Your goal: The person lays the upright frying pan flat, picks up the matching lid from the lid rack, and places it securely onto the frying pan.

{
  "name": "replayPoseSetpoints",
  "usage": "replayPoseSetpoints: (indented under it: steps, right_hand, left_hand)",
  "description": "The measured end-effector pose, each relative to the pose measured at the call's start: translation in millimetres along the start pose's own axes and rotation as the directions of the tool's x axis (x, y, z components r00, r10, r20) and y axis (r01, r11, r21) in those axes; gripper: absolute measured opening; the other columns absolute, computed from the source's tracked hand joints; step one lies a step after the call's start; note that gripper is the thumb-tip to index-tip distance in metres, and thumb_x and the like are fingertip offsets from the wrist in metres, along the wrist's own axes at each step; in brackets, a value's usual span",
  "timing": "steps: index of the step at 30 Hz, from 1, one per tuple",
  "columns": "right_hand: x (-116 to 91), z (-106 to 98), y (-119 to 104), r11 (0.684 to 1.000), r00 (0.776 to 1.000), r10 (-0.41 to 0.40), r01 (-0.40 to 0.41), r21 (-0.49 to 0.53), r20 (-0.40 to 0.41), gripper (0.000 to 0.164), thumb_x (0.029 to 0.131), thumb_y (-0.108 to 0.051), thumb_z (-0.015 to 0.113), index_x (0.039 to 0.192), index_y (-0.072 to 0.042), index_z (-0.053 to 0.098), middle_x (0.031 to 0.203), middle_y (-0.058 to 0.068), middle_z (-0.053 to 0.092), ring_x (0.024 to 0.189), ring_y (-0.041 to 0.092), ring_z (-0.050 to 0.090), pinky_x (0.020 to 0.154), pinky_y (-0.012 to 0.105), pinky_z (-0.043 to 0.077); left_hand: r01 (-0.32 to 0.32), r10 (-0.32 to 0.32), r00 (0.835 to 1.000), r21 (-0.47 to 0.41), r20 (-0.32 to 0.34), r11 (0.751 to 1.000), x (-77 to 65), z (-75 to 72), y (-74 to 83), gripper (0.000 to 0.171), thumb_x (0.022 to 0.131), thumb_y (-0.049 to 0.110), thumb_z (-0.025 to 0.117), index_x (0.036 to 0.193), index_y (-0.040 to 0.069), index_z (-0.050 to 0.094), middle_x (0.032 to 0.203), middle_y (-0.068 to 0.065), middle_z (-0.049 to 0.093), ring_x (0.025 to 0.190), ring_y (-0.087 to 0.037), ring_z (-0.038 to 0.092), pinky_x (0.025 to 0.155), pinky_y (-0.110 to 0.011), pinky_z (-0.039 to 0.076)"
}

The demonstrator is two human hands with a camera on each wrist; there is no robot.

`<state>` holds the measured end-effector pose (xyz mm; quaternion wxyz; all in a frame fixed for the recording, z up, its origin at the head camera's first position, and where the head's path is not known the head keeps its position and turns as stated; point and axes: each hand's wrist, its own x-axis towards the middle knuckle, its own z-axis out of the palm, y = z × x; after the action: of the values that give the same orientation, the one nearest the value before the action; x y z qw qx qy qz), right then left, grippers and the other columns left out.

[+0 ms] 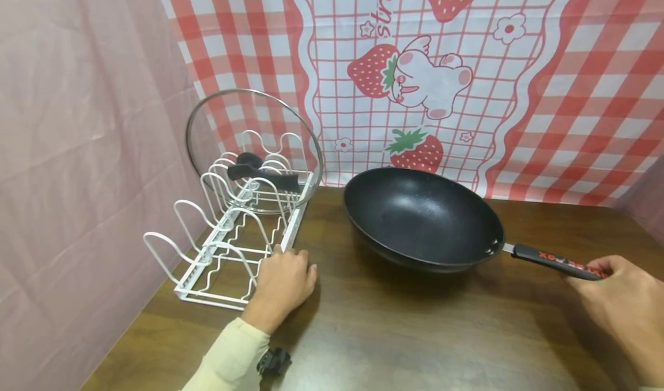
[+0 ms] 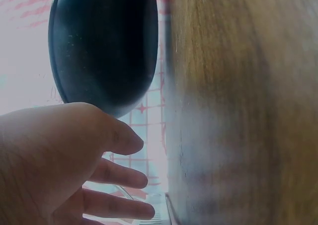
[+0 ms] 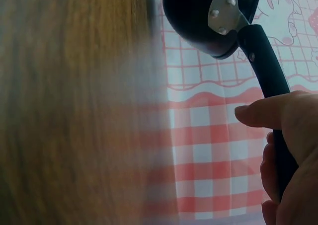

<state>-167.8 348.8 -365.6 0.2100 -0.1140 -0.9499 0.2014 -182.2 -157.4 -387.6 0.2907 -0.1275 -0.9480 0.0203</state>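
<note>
A black wok [image 1: 420,218] hangs tilted low over the wooden table, its inside facing the person; a strip of cloth shows between it and the tabletop in the left wrist view. My right hand [image 1: 625,301] grips the end of its black handle [image 3: 266,66], thumb laid along the side. At left stands a white wire rack [image 1: 294,226] with upright loops. My left hand [image 1: 284,281] is at its right side rail, fingers loosely extended and fingertips right at the rail. In the far part of the rack, a clear glass lid [image 1: 233,114] with a black handle [image 1: 267,177] stands on edge.
Behind the table [image 1: 394,333] hangs a red-and-white checked cloth [image 1: 586,102] with strawberry prints. A pink curtain [image 1: 83,166] runs along the left, close to the rack. A black strap device [image 1: 275,361] sits on the left wrist.
</note>
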Motion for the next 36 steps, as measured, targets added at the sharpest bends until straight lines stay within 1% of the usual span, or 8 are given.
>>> replayPoseSetpoints:
  steps: [4,11,16,19,22,30,33,36]
  right_hand:
    - [0.1,-1.7,0.9,1.000,1.000,0.001,-0.001,-0.011,0.024,0.046,0.085,-0.040,0.072,0.094,0.004,0.063,0.070,0.012,0.064,0.056,0.019,0.049,0.047,0.031,0.035]
    - [-3.7,4.1,3.3,0.999,0.999,0.021,-0.019,0.038,-0.042,0.034,0.079,-0.029,0.076,0.085,0.001,0.063,0.064,0.008,0.062,0.053,0.015,0.046,0.045,0.030,0.034]
    - [-3.6,4.1,3.6,0.997,0.998,0.054,-0.052,0.049,-0.035,0.036,0.081,-0.029,0.075,0.085,0.004,0.063,0.064,0.008,0.061,0.052,0.014,0.046,0.044,0.029,0.034]
    - [-3.8,2.9,2.4,0.997,0.998,0.064,-0.062,0.046,-0.028,0.034,0.081,-0.028,0.076,0.085,0.002,0.063,0.065,0.008,0.062,0.054,0.016,0.047,0.045,0.029,0.035]
    - [-4.7,2.3,0.2,0.998,0.998,0.058,-0.057,0.037,-0.032,0.032,0.078,-0.027,0.078,0.084,0.000,0.063,0.066,0.008,0.062,0.055,0.016,0.048,0.046,0.029,0.034]
    - [-7.0,1.3,-6.3,1.000,0.998,0.008,-0.007,0.020,-0.059,0.030,0.077,-0.026,0.079,0.082,-0.001,0.063,0.061,0.005,0.061,0.051,0.019,0.047,0.045,0.032,0.033]
    - [-6.5,1.5,-7.0,1.000,0.997,0.004,-0.002,0.021,-0.072,0.028,0.075,-0.025,0.079,0.080,-0.002,0.063,0.060,0.007,0.061,0.050,0.018,0.048,0.045,0.033,0.032]
    - [-4.0,1.5,-7.3,1.000,0.998,0.012,-0.012,0.009,-0.055,0.029,0.076,-0.024,0.077,0.081,0.000,0.062,0.061,0.008,0.061,0.050,0.019,0.048,0.045,0.033,0.033]
  left_hand:
    - [0.001,-0.001,1.000,0.003,-0.002,1.000,-0.9,0.6,-0.5,0.032,0.083,0.034,0.076,0.071,0.007,0.063,0.064,-0.011,0.064,0.061,-0.034,0.059,0.041,-0.042,0.045]
    - [-0.010,0.010,1.000,0.006,-0.008,1.000,-1.6,1.5,-0.2,0.032,0.082,0.033,0.076,0.070,0.007,0.063,0.063,-0.010,0.063,0.060,-0.034,0.058,0.040,-0.042,0.044]
    - [-0.014,0.014,1.000,0.006,-0.009,1.000,-1.2,1.6,-0.4,0.031,0.081,0.034,0.076,0.072,0.006,0.064,0.064,-0.011,0.062,0.061,-0.034,0.058,0.040,-0.042,0.044]
    - [-0.017,0.017,1.000,0.006,-0.010,1.000,-0.8,1.4,-0.6,0.031,0.082,0.034,0.076,0.072,0.006,0.064,0.064,-0.011,0.062,0.061,-0.034,0.058,0.040,-0.042,0.044]
    - [-0.015,0.015,1.000,0.004,-0.008,1.000,-0.5,1.3,-0.6,0.032,0.082,0.034,0.075,0.072,0.006,0.064,0.064,-0.011,0.062,0.061,-0.034,0.058,0.040,-0.042,0.044]
    - [-0.011,0.011,1.000,-0.006,-0.015,1.000,-0.9,0.8,-0.5,0.031,0.081,0.033,0.076,0.070,0.007,0.063,0.064,-0.010,0.062,0.060,-0.034,0.058,0.040,-0.043,0.044]
    - [-0.007,0.007,1.000,-0.010,-0.010,1.000,-0.4,0.8,-0.3,0.031,0.082,0.033,0.076,0.070,0.007,0.062,0.064,-0.009,0.062,0.060,-0.034,0.058,0.040,-0.043,0.045]
    - [-0.005,0.005,1.000,-0.009,-0.008,1.000,0.2,0.9,-0.4,0.031,0.082,0.033,0.076,0.069,0.007,0.062,0.064,-0.010,0.062,0.060,-0.034,0.058,0.040,-0.043,0.045]
